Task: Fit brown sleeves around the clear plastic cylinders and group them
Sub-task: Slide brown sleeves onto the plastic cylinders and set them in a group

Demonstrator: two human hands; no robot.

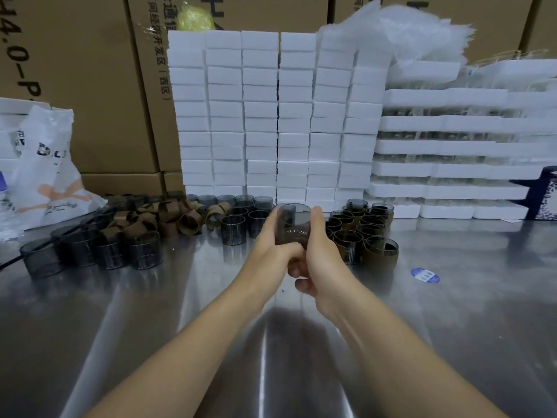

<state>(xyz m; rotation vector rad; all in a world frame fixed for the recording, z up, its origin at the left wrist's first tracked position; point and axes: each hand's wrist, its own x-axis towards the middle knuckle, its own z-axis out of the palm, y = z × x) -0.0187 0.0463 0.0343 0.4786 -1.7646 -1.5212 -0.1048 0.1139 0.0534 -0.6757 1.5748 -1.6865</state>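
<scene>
A smoky clear cylinder (293, 220) is held upright just above the worktop (271, 342), near the middle of the view, gripped from both sides. The left hand (268, 251) wraps its 9 o'clock side and the right hand (321, 254) its 3 o'clock side. Both sets of fingers are curled in tight round the base, with the right hand's fingers (301, 285) bunched beneath it. Whether a brown sleeve is already on it cannot be told.

At 3 o'clock from the held piece, close by, stands a group of sleeved cylinders (361, 233), packed against one another. At 9 to 10 o'clock a few bare cylinders (238, 218) stand together, and beyond them lies a loose heap of brown sleeves (168, 217). Further out at 9 o'clock another row of bare cylinders (90, 251) sits on the steel surface.

At 12 o'clock a wall of white foam blocks (271, 116) rises behind the work. At 2 o'clock are stacked foam trays (452, 146), with a blue patterned box (547, 194) at the edge. A round blue sticker (425, 276) lies at 4 o'clock. At 10 o'clock a white plastic bag (45, 176) slumps before tall cardboard cartons (75, 70).
</scene>
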